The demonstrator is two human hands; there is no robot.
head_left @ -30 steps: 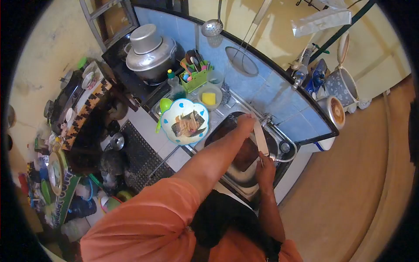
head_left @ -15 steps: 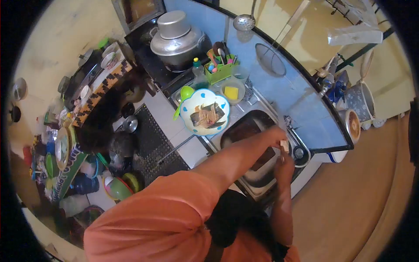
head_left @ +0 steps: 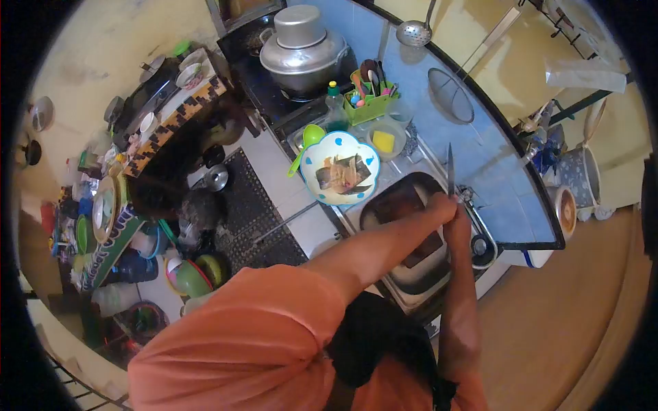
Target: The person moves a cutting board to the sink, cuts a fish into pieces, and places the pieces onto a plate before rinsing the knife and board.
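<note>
A knife (head_left: 450,168) points up and away from my two hands, which meet over the right side of the sink (head_left: 415,299). My right hand (head_left: 459,218) is closed round the knife's handle end. Against it, my left hand (head_left: 442,204) is also closed; whatever it grips is hidden. Left of the sink stands a flower-shaped plate (head_left: 310,177) with blue marks. Fish-like pieces (head_left: 336,179) lie on it.
Behind the plate are a yellow sponge (head_left: 383,142) in a bowl, a green soap bottle (head_left: 336,113) and a green utensil holder (head_left: 371,108). A large metal pot (head_left: 301,65) sits on the stove. A strainer (head_left: 450,96) and a ladle (head_left: 414,33) hang on the wall.
The knife blade now shows upright above my hands. The whitish block seen between my hands is out of sight. My hands have moved slightly up in the view.
</note>
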